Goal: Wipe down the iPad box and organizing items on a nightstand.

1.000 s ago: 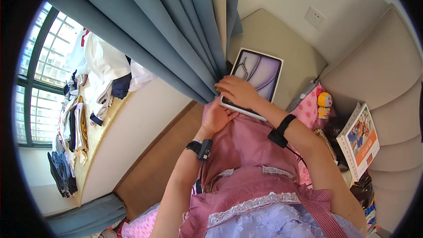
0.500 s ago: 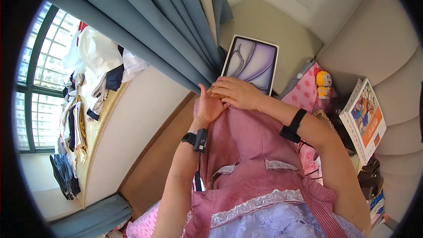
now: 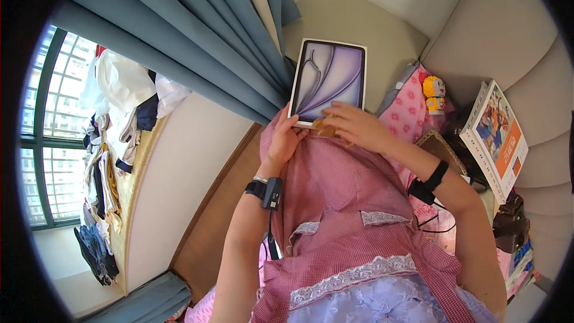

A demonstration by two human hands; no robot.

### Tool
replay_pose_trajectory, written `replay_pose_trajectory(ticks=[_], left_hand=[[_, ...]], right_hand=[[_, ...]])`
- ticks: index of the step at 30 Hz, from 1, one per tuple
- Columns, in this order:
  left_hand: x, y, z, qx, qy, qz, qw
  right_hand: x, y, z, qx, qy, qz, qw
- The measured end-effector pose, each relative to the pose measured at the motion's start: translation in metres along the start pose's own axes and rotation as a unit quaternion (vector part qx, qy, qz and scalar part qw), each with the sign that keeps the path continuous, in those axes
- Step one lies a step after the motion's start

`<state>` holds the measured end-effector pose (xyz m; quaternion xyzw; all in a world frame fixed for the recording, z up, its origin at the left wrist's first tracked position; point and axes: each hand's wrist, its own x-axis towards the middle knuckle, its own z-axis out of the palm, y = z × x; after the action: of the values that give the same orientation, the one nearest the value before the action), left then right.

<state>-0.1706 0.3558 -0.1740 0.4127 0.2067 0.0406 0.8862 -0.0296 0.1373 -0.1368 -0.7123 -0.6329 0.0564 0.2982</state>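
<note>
A flat white box (image 3: pixel 359 98) with a purple tablet picture on its lid lies just beyond my knees. My left hand (image 3: pixel 286 141) is at its near left corner, thumb against the edge and fingers curled below. In my right hand (image 3: pixel 359 127), over the box's near edge, is a small brown-gold thing (image 3: pixel 326 127); it looks glossy, but fingers and blur hide its exact kind. A pink checked apron (image 3: pixel 341 185) with lace-trimmed pockets covers my lap under both hands. Dark straps with a small black device (image 3: pixel 272 193) circle my wrists.
Blue curtains (image 3: pixel 197 36) hang at the left, beside a window ledge piled with clothes (image 3: pixel 128 101). A padded beige headboard (image 3: pixel 496 30) rises at the right. Near it are a yellow toy figure (image 3: pixel 434 94), a boxed picture set (image 3: pixel 497 143) and pink bedding (image 3: pixel 402 106).
My hands have come apart. The right one has moved right with the brown-gold thing, while the left thumb has come down at the box's corner. The whole view has shifted slightly.
</note>
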Motion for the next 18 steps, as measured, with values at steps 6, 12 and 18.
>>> replay_pose_trajectory(ticks=[6,12,18], left_hand=[[0.005,-0.001,-0.007,-0.023,-0.001,-0.02,1.0],[0.001,0.003,-0.007,-0.024,0.005,-0.022,0.999],[0.003,0.002,-0.007,-0.03,-0.004,-0.027,0.999]], right_hand=[[0.025,0.071,-0.016,-0.017,0.148,0.082,0.985],[0.081,0.137,-0.017,-0.095,0.274,0.188,0.939],[0.104,0.147,-0.017,-0.11,0.3,0.362,0.876]])
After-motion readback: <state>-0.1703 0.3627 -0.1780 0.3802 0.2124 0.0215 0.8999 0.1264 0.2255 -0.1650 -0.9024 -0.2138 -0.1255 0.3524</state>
